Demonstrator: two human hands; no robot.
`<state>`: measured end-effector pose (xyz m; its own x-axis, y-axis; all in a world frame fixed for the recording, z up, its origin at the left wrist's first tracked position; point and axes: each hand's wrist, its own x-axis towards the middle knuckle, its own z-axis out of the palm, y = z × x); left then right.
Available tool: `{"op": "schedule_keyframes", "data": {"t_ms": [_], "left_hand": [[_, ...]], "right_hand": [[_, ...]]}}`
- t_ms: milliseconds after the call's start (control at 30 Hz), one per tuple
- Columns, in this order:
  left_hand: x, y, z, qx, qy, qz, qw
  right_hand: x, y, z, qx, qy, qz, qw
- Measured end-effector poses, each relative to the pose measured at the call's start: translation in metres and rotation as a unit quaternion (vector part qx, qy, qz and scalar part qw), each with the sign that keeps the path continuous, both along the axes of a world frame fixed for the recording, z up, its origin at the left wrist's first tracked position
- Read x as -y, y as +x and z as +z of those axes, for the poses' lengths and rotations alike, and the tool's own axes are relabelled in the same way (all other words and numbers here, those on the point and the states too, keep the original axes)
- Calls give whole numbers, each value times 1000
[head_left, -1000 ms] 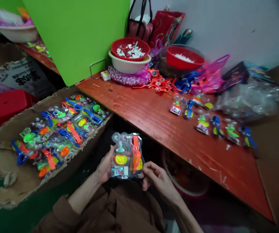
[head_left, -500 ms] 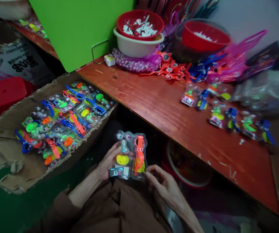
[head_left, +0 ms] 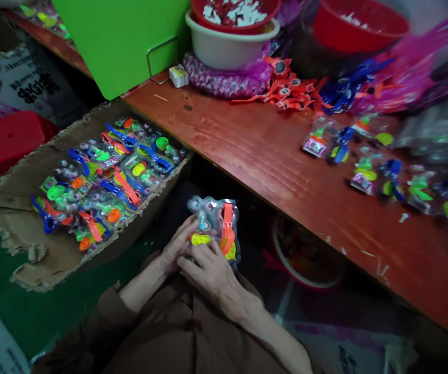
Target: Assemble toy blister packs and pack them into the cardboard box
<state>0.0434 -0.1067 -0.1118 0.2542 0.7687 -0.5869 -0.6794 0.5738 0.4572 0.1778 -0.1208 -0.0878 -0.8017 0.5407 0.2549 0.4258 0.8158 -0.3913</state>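
I hold a clear blister pack of small toys point(head_left: 218, 221) over my lap, below the table's edge. An orange strap piece, a yellow disc and two eyeball shapes show inside it. My left hand point(head_left: 177, 245) grips its left side with the fingers curled over the front. My right hand point(head_left: 205, 267) lies across its lower part, fingers pressed on the plastic. Its bottom edge is hidden under my right hand.
A torn cardboard box point(head_left: 21, 228) at left holds several finished toy packs point(head_left: 107, 182). The red wooden table point(head_left: 270, 166) carries more packs point(head_left: 379, 166), loose orange straps point(head_left: 286, 91), a cream bowl point(head_left: 227, 44) and red bowls. A green board point(head_left: 118, 41) stands behind. A red stool point(head_left: 9, 137) sits far left.
My right hand has moved from the pack's lower right corner onto its lower front. The view has tilted down, so the table and bowls sit higher in the picture.
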Motion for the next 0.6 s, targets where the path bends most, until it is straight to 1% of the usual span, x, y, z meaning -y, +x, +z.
{"op": "schedule_keyframes", "data": {"t_ms": [67,100,233,333,467,600], "left_hand": [[2,-2,0,0,-2,0,1000],[2,-3,-1,6,-2,4,1000],[5,-7,-6,16,0,16,1000],[6,-8,-10,12,3,15,1000],[7,-7,-10,6,14,17,1000],[7,-6,-8,-3,8,17,1000]], "right_hand": [[-1,-2,-6,27,4,9,1000],[-2,-2,-8,40,7,1,999],[-1,-1,-13,65,11,-70,995],[3,-1,-11,79,4,-107,991],[8,0,-4,113,3,-115,987],[7,-1,-4,116,-11,-128,985]]}}
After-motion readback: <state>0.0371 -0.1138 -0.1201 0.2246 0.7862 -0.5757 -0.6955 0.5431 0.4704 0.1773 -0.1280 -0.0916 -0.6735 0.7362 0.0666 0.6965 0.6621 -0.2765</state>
